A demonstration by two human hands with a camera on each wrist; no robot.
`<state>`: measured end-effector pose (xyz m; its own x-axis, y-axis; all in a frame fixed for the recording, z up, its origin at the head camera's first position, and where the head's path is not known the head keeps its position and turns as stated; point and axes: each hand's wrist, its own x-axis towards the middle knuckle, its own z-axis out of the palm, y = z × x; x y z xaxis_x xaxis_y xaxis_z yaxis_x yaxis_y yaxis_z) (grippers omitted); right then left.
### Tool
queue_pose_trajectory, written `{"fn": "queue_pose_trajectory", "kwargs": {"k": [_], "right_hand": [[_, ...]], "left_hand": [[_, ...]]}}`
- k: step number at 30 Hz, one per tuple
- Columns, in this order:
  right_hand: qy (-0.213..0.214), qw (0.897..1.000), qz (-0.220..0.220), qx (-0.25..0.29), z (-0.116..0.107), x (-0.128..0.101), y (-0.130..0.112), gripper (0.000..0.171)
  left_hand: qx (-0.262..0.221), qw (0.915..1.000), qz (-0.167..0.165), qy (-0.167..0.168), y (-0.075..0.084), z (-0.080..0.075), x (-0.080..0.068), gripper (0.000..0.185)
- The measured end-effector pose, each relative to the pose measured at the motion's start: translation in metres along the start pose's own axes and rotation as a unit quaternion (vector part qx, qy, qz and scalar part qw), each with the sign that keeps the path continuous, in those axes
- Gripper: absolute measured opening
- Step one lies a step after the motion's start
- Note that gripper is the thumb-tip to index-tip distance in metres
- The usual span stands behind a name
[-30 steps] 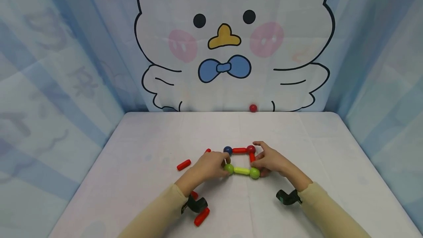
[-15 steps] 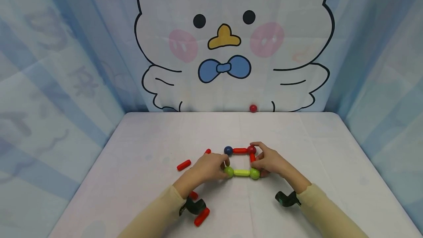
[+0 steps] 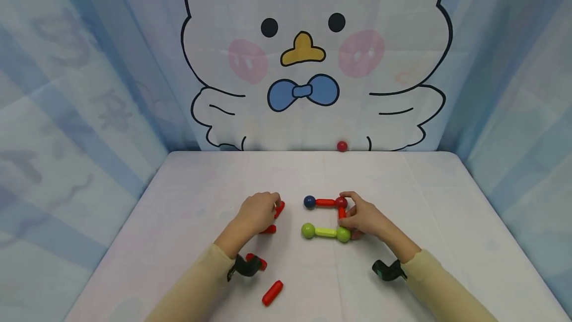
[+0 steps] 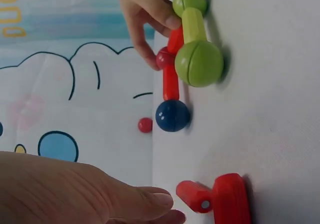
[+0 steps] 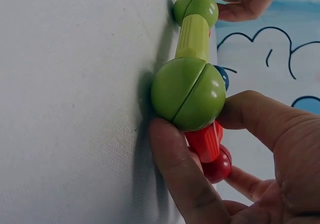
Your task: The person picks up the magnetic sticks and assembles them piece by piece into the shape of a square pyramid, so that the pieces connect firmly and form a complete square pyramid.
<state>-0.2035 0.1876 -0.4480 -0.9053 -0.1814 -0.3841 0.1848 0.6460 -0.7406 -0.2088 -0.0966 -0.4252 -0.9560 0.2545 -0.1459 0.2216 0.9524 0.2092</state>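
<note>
Okay, left hand (image 3: 256, 212) over the loose rods, fingers loosely bent, grasping nothing that shows; the left wrist view puts the thumb just beside the far loose rod (image 3: 279, 209), small gap between. Second loose rod (image 3: 269, 229) lies close by, partly under the hand in the head view. Third loose rod (image 3: 256, 261) sits by the left wrist camera (image 3: 247, 266), partly covered; fourth loose rod (image 3: 272, 293) nearest the viewer, slanted. All four red.

Right hand (image 3: 364, 216) grasps the frame at its near right corner: thumb and a finger round the right green ball (image 3: 343, 234), another fingertip at the red ball (image 3: 341, 202).

Frame lies mid-table, right of the loose rods, three sides joined: blue ball (image 3: 310, 202), back rod (image 3: 325, 202), red ball, side rod (image 3: 342, 212), right green ball, green rod (image 3: 325, 232), left green ball (image 3: 308, 230). Gap between blue ball and left green ball. Back and side rods red.

Spare red ball (image 3: 342, 146) at the table's (image 3: 201, 173) far edge, in front of the backdrop (image 3: 304, 123), well apart from the frame.
</note>
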Motion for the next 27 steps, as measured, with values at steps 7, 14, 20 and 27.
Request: {"fn": "queue_pose_trajectory", "kwargs": {"k": [7,14,20,27], "right_hand": [[0.001,1.000,0.006,-0.008,0.000,0.000,-0.001,0.078],[0.000,1.000,-0.001,-0.008,0.000,0.000,-0.002,0.078],[-0.001,1.000,-0.004,-0.006,0.001,0.000,-0.002,0.078],[0.000,1.000,-0.004,-0.007,0.000,0.001,-0.001,0.078]], "left_hand": [[-0.017,0.9995,-0.025,0.000,-0.008,0.009,0.007,0.037],[-0.060,0.9968,-0.052,-0.011,-0.001,0.021,0.024,0.036],[-0.075,0.9960,-0.046,-0.015,0.005,0.024,0.032,0.025],[-0.142,0.9896,-0.019,-0.018,0.011,0.022,0.033,0.020]]}}
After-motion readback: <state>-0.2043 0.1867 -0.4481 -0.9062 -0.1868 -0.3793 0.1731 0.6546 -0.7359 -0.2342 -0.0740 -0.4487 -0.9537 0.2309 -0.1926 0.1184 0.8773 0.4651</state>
